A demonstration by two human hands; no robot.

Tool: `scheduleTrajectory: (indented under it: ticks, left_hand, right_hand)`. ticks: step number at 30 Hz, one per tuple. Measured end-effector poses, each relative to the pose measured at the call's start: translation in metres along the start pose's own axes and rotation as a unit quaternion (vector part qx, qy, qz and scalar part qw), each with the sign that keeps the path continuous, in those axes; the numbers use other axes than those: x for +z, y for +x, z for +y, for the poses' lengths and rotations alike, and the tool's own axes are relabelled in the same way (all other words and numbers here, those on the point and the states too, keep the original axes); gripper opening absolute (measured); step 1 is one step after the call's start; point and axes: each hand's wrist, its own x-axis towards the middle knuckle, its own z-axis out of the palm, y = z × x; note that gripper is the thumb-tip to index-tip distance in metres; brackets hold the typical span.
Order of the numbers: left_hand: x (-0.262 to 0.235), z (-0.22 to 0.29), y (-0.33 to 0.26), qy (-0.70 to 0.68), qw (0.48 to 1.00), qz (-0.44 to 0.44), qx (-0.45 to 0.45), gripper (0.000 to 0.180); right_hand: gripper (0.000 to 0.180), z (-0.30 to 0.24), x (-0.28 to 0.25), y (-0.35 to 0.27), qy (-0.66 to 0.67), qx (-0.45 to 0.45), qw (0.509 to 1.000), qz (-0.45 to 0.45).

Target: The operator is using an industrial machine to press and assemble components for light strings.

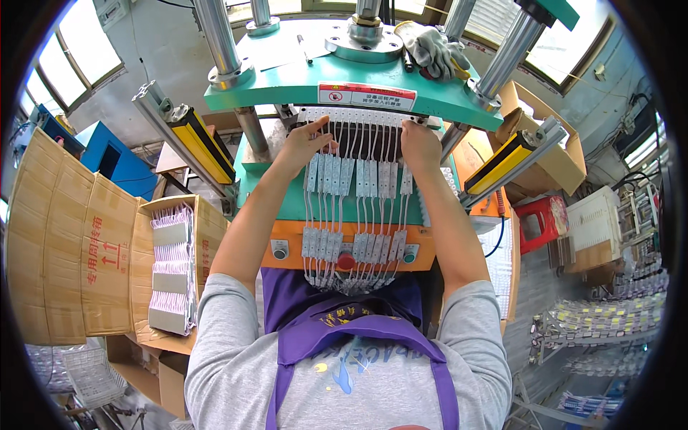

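Both hands are at a row of small white rectangular modules (358, 116) lying side by side along the front of the press's lower bed. My left hand (304, 145) is at the row's left end, fingers apart, one fingertip touching the modules. At the right end, my right hand (421, 147) is closed, its fingertips pinching the end of the row; its grip is partly hidden. Wires run down from the row to grey-white modules (330, 174) hanging over the press front. More modules (322, 244) hang lower, past the orange panel, and bunch up near the purple apron (308, 337).
The green press plate (287, 82) sits just above my hands, between steel columns (222, 43). Yellow-black bars (204, 143) flank it. Grey gloves (433, 50) lie on top. A red button (346, 261) is on the orange panel (287, 233). A carton (208, 236) of packed modules stands left.
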Motion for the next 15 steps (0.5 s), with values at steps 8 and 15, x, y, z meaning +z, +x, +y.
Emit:
scheduleTrajectory:
  ticks: [8,15]
  left_hand:
    - [0.000,0.008,0.002,-0.055,0.995,-0.001,0.078,0.057]
    - [0.001,0.007,0.005,-0.016,0.994,0.013,0.106,0.055]
  right_hand:
    - [0.021,0.003,-0.004,0.004,0.043,0.015,0.997,-0.063]
    - [0.021,0.007,0.005,-0.001,0.050,-0.009,0.999,-0.008]
